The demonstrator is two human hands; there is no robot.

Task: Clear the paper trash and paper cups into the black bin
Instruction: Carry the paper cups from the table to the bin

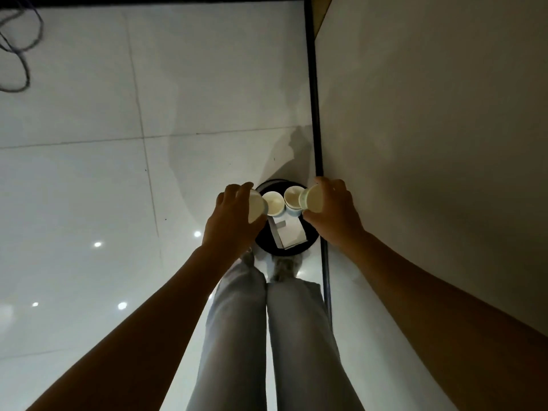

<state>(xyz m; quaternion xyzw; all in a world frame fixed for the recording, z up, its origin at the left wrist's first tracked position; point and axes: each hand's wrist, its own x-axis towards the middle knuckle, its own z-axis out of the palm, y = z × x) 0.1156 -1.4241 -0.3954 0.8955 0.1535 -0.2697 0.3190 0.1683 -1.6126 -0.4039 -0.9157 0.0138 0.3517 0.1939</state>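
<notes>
A round black bin (296, 250) stands on the floor at my feet, seen from straight above. Two paper cups (274, 203) (292, 197) lie inside it next to a white sheet of paper (289, 231). My left hand (234, 218) grips a pale paper cup (257, 204) over the bin's left rim, tipped on its side. Over the right rim, my right hand (332, 212) holds another paper cup (311, 198), also tilted with its mouth toward the bin's middle.
Glossy white floor tiles (118, 188) spread to the left. A white wall or panel (430, 143) with a dark edge strip (314, 99) runs along the right of the bin. A loose cable (20, 54) lies at the far left. My legs (267, 336) stand just before the bin.
</notes>
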